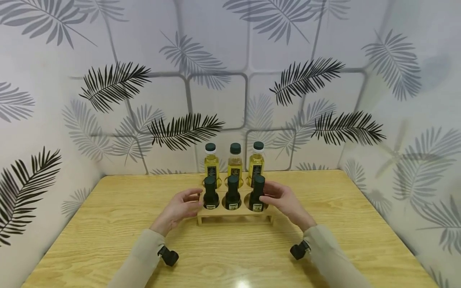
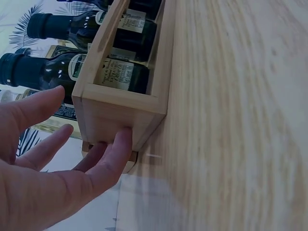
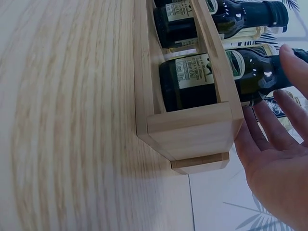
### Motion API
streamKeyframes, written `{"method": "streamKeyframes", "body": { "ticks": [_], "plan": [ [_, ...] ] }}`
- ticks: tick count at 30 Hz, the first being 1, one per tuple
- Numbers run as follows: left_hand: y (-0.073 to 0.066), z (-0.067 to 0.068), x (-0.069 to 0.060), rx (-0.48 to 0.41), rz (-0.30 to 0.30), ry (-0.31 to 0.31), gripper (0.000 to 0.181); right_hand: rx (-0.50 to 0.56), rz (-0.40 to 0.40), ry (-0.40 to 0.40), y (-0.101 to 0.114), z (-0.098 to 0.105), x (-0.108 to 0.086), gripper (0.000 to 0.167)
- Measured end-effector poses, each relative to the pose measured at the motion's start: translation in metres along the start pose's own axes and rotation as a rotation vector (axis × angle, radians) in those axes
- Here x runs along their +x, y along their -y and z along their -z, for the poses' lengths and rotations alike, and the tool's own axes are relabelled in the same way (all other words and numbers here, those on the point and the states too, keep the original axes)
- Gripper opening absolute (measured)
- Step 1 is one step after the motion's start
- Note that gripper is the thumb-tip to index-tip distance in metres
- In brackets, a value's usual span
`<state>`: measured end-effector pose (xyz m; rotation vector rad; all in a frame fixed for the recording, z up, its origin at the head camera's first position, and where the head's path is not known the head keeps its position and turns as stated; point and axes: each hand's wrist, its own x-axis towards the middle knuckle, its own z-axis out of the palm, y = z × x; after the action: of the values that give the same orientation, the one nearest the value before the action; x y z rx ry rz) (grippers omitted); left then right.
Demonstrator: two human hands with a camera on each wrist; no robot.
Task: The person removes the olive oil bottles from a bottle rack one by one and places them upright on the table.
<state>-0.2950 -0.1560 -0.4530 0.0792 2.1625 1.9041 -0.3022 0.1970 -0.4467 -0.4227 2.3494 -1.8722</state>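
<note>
Dark bottle (image 1: pixel 257 192) is standing upright between your right hand's (image 1: pixel 285 200) parted fingers, seemingly ungripped; your spread left hand (image 1: pixel 182 206) is holding nothing.

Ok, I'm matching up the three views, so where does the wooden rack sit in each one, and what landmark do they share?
Head: the wooden rack is just below centre, front side on.
Left wrist: the rack is upper middle, cut by the top edge, left hand at its lower left.
Right wrist: the rack is upper middle, also cut off, right hand at its right.
Shared landmark: the dark bottles along its front.
</note>
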Motion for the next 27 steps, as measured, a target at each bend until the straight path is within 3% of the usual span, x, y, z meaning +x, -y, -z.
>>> {"method": "streamKeyframes", "body": {
  "ticks": [6, 12, 27],
  "plan": [
    [0.004, -0.001, -0.002, 0.053, -0.005, 0.027, 0.056, -0.04, -0.021, -0.011, 0.0, -0.006, -0.001, 0.061],
    [0.002, -0.001, -0.002, 0.107, -0.007, 0.039, 0.056, -0.051, 0.023, -0.042, -0.004, -0.011, 0.003, 0.053],
    [-0.004, -0.002, -0.003, 0.098, 0.03, 0.044, 0.058, -0.048, 0.035, -0.12, 0.001, -0.019, 0.005, 0.044]
  ]
}}
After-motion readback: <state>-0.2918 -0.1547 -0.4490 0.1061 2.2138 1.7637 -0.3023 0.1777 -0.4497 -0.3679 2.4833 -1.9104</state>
